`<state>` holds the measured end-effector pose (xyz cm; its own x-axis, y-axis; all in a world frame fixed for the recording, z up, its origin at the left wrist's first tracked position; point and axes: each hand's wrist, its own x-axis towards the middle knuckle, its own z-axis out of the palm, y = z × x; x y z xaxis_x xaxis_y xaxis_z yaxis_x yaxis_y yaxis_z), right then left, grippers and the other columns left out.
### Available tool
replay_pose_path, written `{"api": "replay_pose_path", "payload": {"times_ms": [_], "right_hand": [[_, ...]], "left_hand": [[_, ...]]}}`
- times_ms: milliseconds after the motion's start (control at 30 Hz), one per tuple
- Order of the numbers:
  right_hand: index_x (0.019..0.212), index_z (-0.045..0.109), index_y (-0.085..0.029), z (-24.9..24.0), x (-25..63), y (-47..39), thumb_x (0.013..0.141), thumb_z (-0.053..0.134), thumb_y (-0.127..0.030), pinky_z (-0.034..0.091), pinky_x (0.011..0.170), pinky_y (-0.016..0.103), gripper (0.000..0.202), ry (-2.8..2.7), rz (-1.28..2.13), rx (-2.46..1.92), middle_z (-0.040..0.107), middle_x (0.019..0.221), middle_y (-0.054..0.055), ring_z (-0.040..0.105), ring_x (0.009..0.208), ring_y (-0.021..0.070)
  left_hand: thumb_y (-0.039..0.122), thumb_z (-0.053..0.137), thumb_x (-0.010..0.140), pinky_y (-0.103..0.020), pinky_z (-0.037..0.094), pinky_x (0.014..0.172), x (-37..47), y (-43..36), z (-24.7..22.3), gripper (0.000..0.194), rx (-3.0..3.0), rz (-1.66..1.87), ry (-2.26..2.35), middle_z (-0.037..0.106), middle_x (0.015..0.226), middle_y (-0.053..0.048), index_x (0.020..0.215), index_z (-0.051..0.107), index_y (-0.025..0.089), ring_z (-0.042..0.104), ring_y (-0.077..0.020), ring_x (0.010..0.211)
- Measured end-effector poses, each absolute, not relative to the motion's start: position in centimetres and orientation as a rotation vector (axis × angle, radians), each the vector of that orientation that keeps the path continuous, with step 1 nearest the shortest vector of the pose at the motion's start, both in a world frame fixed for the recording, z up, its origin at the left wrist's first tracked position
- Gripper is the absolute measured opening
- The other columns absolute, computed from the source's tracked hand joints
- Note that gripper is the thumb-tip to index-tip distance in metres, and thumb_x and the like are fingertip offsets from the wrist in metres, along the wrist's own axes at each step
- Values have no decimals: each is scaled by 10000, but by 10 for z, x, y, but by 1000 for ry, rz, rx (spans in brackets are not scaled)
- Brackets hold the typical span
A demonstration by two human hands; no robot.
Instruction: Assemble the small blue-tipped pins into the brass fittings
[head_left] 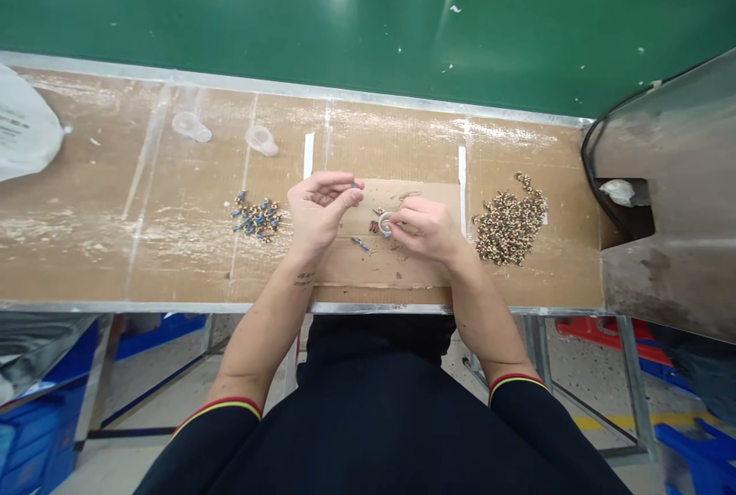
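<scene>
My left hand is raised over the left part of a cardboard sheet, thumb and fingers pinched on a small blue-ended part. Just right of centre, my right hand has its fingertips closed at the edge of a small round whitish dish. What those fingertips hold is hidden. Beside the dish lie a few dark reddish pieces. Lower and to the left is a loose blue-and-brass part.
A pile of blue-and-brass parts lies left, and a larger heap of brass-coloured parts right. Two clear plastic scoops sit at the back left. A metal housing with a black cable bounds the right; a green surface lies beyond.
</scene>
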<state>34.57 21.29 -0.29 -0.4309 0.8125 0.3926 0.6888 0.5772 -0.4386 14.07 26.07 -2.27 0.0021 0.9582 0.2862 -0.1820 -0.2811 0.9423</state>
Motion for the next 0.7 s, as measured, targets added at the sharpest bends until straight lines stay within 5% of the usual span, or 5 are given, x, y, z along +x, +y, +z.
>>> {"api": "replay_pose_path", "payload": {"times_ms": [233,700], "right_hand": [[776,701,-219,-3,346,213,1018,538,-322,404,624,302,309,-2216,348,-1220,626,711,25,553,664,157],[783,703,-227,-1,344,214,1000,551,-322,445,647,320,282,-2198,404,-1253,661,733,34,594,703,171]], "left_hand": [[575,857,774,-266,607,583,138,264,-27,385,1338,1454,920,751,763,2,927,748,239,700,-114,613],[503,864,795,-313,656,740,137,263,-28,323,1378,1373,928,763,859,-15,930,757,230,750,-147,776]]}}
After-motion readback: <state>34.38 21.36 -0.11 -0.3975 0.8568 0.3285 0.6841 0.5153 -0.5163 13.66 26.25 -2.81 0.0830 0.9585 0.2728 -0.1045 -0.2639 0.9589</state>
